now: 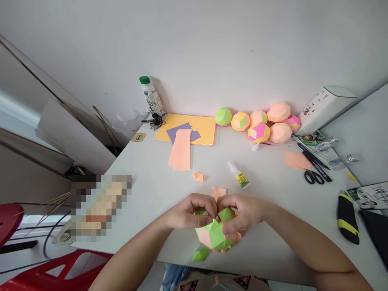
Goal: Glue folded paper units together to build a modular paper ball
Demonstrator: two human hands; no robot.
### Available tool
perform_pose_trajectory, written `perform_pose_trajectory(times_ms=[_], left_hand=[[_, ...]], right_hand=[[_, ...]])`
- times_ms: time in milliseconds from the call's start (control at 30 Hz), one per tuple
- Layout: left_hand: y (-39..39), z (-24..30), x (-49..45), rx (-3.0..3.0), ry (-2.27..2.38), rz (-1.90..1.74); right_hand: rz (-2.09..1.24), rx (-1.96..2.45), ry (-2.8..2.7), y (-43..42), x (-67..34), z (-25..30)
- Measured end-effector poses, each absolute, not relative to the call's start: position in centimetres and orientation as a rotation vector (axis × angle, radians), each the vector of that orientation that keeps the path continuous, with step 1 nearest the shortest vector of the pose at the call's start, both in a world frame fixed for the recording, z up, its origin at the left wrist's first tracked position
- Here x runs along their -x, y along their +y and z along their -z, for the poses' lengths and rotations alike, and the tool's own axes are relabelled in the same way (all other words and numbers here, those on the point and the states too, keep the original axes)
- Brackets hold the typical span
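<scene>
Near the front edge of the white table, my left hand (pixel 199 210) and my right hand (pixel 242 214) are both closed on a green and peach folded-paper ball (pixel 214 235). The fingertips of both hands meet at its upper side, where green folded flaps show; my fingers hide part of that side. A loose green folded paper piece (pixel 201 254) lies just below the ball at the table edge. Behind my hands is a peach paper piece (pixel 218 192), partly covered. A small peach folded piece (pixel 199 176) and a glue bottle (pixel 239 175) lie farther back.
Several finished paper balls (pixel 259 132) stand along the wall. Peach paper strips (pixel 182 151) and purple paper lie over a yellow pad (pixel 206 125), beside keys and a white bottle (pixel 152 97). Scissors (pixel 314 177), pens and a black-yellow cutter (pixel 348 218) are at right. A red chair (pixel 60 268) stands left.
</scene>
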State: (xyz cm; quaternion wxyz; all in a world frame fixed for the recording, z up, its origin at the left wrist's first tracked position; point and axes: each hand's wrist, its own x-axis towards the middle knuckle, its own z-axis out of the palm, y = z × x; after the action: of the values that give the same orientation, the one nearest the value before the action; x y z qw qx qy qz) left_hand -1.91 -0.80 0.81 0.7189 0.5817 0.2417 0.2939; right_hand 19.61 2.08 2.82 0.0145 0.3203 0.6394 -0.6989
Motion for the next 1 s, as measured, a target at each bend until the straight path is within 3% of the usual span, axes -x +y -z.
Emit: perform_pose_trajectory(times_ms=[367,1000], left_hand=[[-0.9,-0.2,1.5,-1.259,0.645,-0.638],[-1.1,0.0,0.9,-1.337,0.702,-0.801]], right_hand=[[1.799,-0.927,2.681,1.3,-19.7,-4.1],[1.75,-1.098,2.786,0.6,-19.3,-4.2]])
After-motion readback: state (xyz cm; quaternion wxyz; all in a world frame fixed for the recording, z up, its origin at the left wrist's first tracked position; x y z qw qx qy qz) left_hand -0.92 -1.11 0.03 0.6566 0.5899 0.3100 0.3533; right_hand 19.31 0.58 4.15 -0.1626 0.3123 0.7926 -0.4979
